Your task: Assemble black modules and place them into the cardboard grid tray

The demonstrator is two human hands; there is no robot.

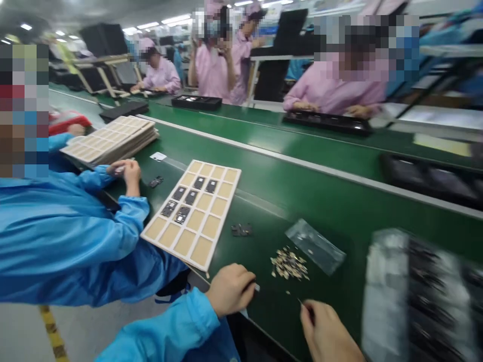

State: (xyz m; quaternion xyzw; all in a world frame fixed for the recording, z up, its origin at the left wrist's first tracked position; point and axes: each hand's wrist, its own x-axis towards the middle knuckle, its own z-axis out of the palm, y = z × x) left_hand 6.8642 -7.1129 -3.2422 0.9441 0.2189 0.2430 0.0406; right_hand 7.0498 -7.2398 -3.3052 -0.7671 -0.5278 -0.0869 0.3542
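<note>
My left hand (231,290) is closed at the near edge of the green conveyor belt (264,241), pinching a small pale item (256,287). My right hand (326,329) pinches a thin metal tool (301,302), perhaps tweezers, and its tip points towards a loose pile of tiny parts (289,264). That pile lies on the belt between my hands, next to a clear plastic bag (315,246). Neither hand touches the pile. A few stray bits lie closer to my right hand.
A beige cell tray (190,213) with several small dark boards sits beyond my hands. A co-worker's blue sleeve (68,241) and hands (123,172) are on the left, beside stacked trays (109,141). A blurred dark object (415,296) stands at right.
</note>
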